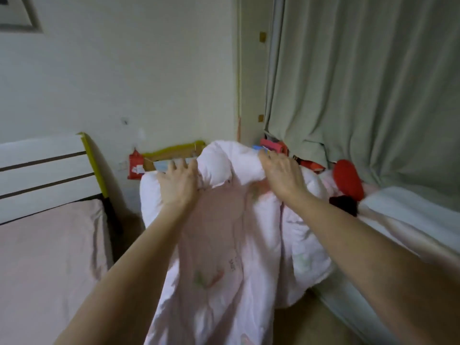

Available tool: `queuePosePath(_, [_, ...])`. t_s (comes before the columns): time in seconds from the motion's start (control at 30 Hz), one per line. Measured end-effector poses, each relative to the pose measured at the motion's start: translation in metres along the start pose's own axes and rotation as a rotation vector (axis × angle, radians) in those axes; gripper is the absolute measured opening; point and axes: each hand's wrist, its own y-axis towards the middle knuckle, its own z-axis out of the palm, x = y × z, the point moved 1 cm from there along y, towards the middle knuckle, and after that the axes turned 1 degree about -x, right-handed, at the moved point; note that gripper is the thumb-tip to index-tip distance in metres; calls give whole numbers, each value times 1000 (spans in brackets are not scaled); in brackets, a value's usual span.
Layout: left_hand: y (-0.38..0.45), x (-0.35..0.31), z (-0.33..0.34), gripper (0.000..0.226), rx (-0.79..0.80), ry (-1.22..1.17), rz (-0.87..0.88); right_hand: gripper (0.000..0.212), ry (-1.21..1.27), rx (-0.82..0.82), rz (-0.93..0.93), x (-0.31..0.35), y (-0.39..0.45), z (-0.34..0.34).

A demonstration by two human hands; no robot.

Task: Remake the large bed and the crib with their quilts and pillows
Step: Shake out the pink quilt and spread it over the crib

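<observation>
A pale pink quilt with small printed figures hangs bunched in front of me, over the crib. My left hand grips its upper edge at the left, fingers curled into the fabric. My right hand grips the same edge at the right. Both arms reach forward and the quilt's lower part trails down toward me. The large bed, with a pink sheet and a white slatted headboard, lies at the left. Most of the crib is hidden by the quilt.
A pale green curtain hangs at the right. Red soft things and a dark item lie behind the quilt. A white padded edge runs along the right. A narrow gap of floor separates bed and crib.
</observation>
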Motion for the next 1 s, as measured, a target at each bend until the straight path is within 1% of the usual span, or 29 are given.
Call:
queuePosePath(0.03, [-6, -10, 1, 37, 9, -9, 33, 39, -6, 63, 0, -8, -21, 6])
queuePosePath(0.07, [-7, -16, -1, 35, 4, -14, 44, 35, -9, 88, 34, -20, -32, 7])
queuePosePath(0.13, [7, -24, -17, 30, -68, -45, 65, 21, -34, 42, 136, -50, -28, -4])
queuePosePath(0.2, [27, -30, -36, 29, -148, -50, 97, 22, -57, -1, 191, -71, -8, -25])
queuePosePath(0.27, [36, -29, -43, 32, -175, -55, 89, 28, -14, -34, 223, -75, 7, -44])
queuePosePath(0.33, [28, -18, -39, 36, -152, -31, 83, 33, 47, -45, 251, -74, 8, -46])
queuePosePath(0.37, [22, -12, -33, 38, -140, -29, 93, 33, 68, -23, 256, -75, 3, -42])
queuePosePath(0.47, [16, 5, -25, 36, -126, -63, 78, 29, 113, 7, 266, -71, 1, -33])
queuePosePath(0.6, [19, 8, -23, 37, -95, -77, 64, 28, 204, -46, 430, -52, 20, -23])
queuePosePath(0.73, [11, 11, -6, 40, -44, -111, 71, 28, 229, -73, 515, -33, 32, -7])
queuePosePath(0.87, [39, 25, 9, 42, -41, -148, 47, 33, 217, -112, 471, -18, 55, 17])
queuePosePath(1.0, [91, 45, 30, 35, -90, -103, 33, 33, 257, -155, 424, -5, 117, 53])
